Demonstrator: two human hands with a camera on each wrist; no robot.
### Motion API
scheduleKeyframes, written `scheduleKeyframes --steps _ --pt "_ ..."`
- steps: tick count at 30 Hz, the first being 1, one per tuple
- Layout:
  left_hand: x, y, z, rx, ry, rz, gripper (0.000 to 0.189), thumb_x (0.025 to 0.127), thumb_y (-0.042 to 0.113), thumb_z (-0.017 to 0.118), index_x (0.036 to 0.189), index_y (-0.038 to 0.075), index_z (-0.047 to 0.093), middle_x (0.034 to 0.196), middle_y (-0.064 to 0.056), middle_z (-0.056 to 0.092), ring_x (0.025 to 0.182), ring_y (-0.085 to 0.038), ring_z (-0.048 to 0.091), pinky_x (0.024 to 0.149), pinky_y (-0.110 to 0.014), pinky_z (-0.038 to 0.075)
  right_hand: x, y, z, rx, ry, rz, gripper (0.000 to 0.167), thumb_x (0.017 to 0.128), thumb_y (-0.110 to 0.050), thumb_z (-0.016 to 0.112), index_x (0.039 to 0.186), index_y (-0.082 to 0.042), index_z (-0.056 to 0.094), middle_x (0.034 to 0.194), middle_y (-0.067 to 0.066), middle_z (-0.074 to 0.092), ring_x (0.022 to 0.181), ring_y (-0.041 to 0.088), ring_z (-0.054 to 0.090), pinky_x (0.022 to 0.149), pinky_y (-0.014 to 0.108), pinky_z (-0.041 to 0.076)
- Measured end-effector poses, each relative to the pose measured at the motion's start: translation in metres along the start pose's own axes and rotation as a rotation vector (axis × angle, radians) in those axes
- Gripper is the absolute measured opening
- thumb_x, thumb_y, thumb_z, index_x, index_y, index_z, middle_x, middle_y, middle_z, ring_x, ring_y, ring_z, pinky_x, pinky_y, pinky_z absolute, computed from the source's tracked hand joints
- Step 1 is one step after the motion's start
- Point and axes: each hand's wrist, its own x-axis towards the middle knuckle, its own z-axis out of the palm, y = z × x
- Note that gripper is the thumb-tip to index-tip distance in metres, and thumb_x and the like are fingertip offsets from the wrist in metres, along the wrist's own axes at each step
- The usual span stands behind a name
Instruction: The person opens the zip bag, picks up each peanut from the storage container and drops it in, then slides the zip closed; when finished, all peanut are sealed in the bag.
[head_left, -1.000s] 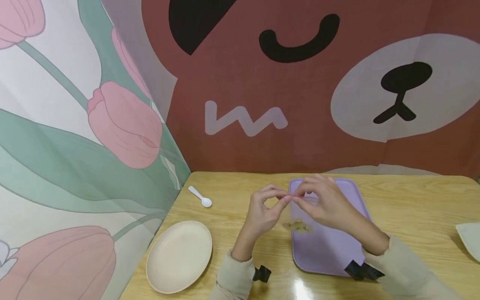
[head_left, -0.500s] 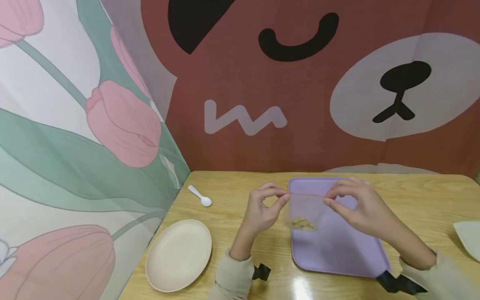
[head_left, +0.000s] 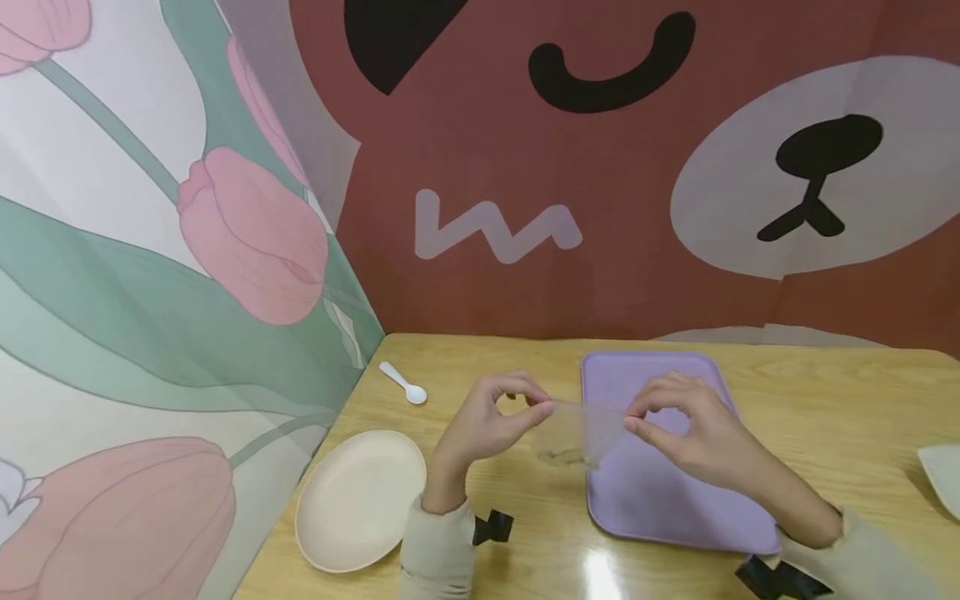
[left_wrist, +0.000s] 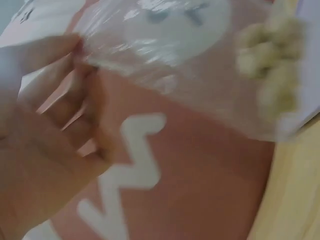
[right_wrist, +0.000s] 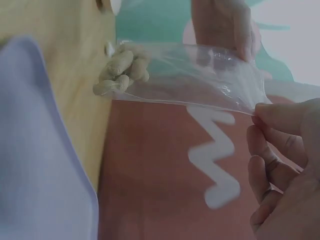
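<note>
A clear plastic bag (head_left: 577,429) hangs stretched between both hands, above the left edge of the purple tray (head_left: 652,500). Several peanuts in their shells (right_wrist: 122,72) lie gathered at its bottom. My left hand (head_left: 487,421) pinches one upper corner between thumb and forefinger, as the left wrist view shows with the bag (left_wrist: 165,55) running off to the right. At the opposite upper corner my right hand (head_left: 693,429) pinches the film the same way, its other fingers loosely bent. Whether the bag's mouth is open or sealed I cannot tell.
An oval cream plate (head_left: 360,500) stands on the wooden table (head_left: 847,417) to the left. Behind it lies a small white spoon (head_left: 405,385). A pale dish (head_left: 943,475) is partly visible at the right edge. Printed wall panels rise behind and left.
Both hands were together at the bag's top; the right hand then moved right, spreading the bag. Since then both hands have shifted left with the bag, and the peanuts swung left.
</note>
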Motion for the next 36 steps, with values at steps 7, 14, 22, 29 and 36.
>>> scheduleKeyframes --steps 7,14,22,29,36 --pt "-0.012 -0.005 -0.027 0.087 -0.243 -0.163 0.008 0.092 0.008 0.071 0.090 0.007 0.078 0.082 0.004 0.071 0.063 -0.008 0.052 0.061 -0.025 0.042 0.007 0.004 0.028 0.013 -0.095 0.105 0.022 0.083 -0.004 0.079 0.082 -0.025 0.071 0.080 -0.020 0.062 0.078 0.007 0.052 0.074 0.032 0.039" --pt "0.000 -0.045 -0.007 0.353 -0.063 -0.415 0.010 0.093 0.009 0.069 0.089 0.005 0.078 0.072 0.002 0.065 0.058 -0.010 0.052 0.056 -0.027 0.044 0.024 0.048 0.063 -0.095 -0.170 0.311 0.009 0.086 -0.010 0.074 0.078 -0.015 0.075 0.074 -0.011 0.065 0.076 0.018 0.059 0.074 0.040 0.045" --pt "0.011 -0.074 0.028 0.533 0.135 -0.694 0.010 0.093 0.013 0.068 0.088 0.009 0.076 0.079 -0.002 0.069 0.067 -0.016 0.060 0.061 -0.032 0.049 0.030 0.077 0.093 -0.340 -0.236 0.371 0.013 0.079 -0.012 0.074 0.067 -0.017 0.072 0.068 -0.006 0.064 0.071 0.023 0.054 0.073 0.047 0.035" --pt "0.004 -0.082 0.040 0.521 0.111 -0.843 0.013 0.094 0.013 0.065 0.098 0.006 0.076 0.098 -0.008 0.072 0.078 -0.023 0.063 0.069 -0.038 0.052 0.029 0.079 0.111 -0.489 -0.345 0.364 0.016 0.074 -0.012 0.076 0.062 -0.019 0.067 0.073 -0.001 0.060 0.069 0.024 0.046 0.068 0.043 0.030" --pt "-0.007 -0.082 0.042 0.485 0.057 -0.801 0.035 0.093 0.016 0.065 0.128 0.008 0.066 0.099 -0.007 0.071 0.080 -0.022 0.064 0.066 -0.038 0.051 0.030 0.078 0.116 -0.517 -0.383 0.395 0.021 0.075 -0.016 0.082 0.095 -0.011 0.075 0.088 0.007 0.065 0.078 0.027 0.051 0.071 0.043 0.031"
